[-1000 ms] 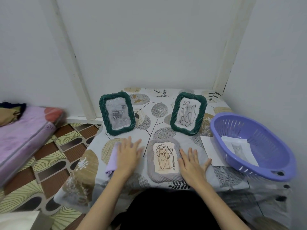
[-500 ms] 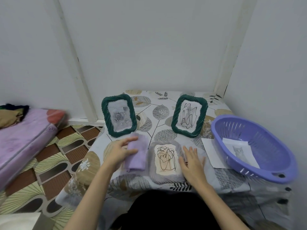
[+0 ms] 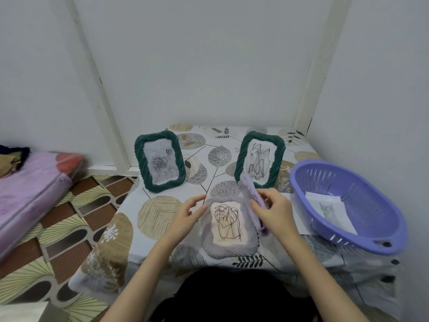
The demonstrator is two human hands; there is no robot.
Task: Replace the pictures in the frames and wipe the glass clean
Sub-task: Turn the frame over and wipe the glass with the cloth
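Cloth (image 3: pixel 254 201) has passed from left hand (image 3: pixel 189 213) to right hand (image 3: pixel 275 211), which now pinches it beside the grey frame (image 3: pixel 228 228) lying flat on the table (image 3: pixel 162 219). Left fingers are relaxed, touching the frame's left edge; glass wipe looks next

Arms: both forearms were bare, with no sleeves reaching the wrists.
Left hand (image 3: pixel 185 213): bare, without ring or watch.
Right hand (image 3: pixel 275 211): bare, ungloved.
Clothing: a black garment (image 3: pixel 232 296) showed below the counter (image 3: pixel 160 219) edge.

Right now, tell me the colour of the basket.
Purple basket, clearest in the head view.
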